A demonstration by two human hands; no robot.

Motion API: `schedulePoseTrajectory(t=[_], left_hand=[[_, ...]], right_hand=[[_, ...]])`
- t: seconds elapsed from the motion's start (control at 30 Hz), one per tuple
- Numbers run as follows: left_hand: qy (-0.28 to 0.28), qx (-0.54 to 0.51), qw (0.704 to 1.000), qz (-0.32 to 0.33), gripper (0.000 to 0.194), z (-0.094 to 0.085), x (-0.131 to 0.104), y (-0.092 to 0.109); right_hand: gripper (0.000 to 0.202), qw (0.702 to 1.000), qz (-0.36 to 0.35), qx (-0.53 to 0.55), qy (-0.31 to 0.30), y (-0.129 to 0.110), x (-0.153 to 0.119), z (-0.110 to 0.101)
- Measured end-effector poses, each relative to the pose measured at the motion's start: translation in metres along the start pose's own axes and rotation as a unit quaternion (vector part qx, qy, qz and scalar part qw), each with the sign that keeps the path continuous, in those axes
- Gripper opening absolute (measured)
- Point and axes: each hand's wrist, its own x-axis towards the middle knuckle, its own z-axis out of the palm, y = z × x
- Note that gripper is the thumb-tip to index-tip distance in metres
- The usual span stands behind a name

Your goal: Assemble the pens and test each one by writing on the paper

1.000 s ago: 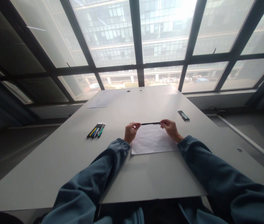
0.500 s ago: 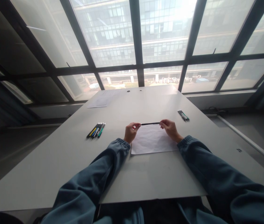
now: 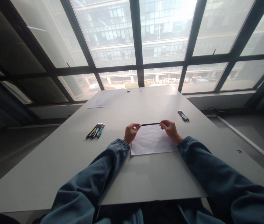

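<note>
A slim black pen stretches level between my two hands, above the far edge of a sheet of white paper. My left hand pinches one end of it between thumb and fingers. At the other end, my right hand is closed on the pen in the same way. Both wrists rest by the sides of the sheet, in dark blue sleeves.
On the white table, a row of several pens lies to the left. Another small group of pens is at the right. More paper lies at the far left, near the windows. A small dark mark shows at right.
</note>
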Motion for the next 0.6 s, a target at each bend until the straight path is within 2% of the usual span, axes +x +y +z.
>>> schedulePoseTrajectory(t=[0.6], left_hand=[[-0.002,-0.004,1.000,-0.020,0.020,0.0000,0.0000,0.0051]], right_hand=[[0.031,1.000,-0.007,-0.013,-0.004,-0.0059,-0.0014,0.0010]])
